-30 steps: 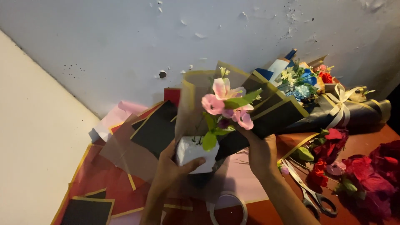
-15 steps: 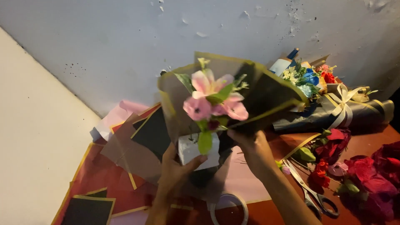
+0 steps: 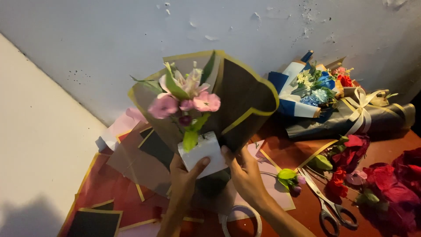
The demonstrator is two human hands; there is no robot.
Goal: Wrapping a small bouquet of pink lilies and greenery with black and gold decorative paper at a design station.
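Fingers [image 3: 202, 163] of the left hand [image 3: 184, 180] curled around a white block [image 3: 202, 151], thumb pressed on its front face. Right hand [image 3: 245, 173] just right of the block, fingers closed on the lower edge of a dark wrapping sheet with a yellow border [image 3: 245, 98]. Standing up out of the block, pink flowers [image 3: 184, 101] with green leaves, cupped by the sheet behind them (bouquet raised clear of the surface). Beneath the block, scattered wrapping sheets [image 3: 131, 171] in pink, brown and black. Below and right of the block, a roll of tape [image 3: 241, 221], only partly in view. Right of the block, a loose green bud [image 3: 288, 175], scissors [image 3: 329, 206] and red flowers [image 3: 386, 184] on the reddish surface [image 3: 307, 153]. Up and right of the block, finished bouquets [image 3: 333, 98] leaning against the white wall [image 3: 109, 39].
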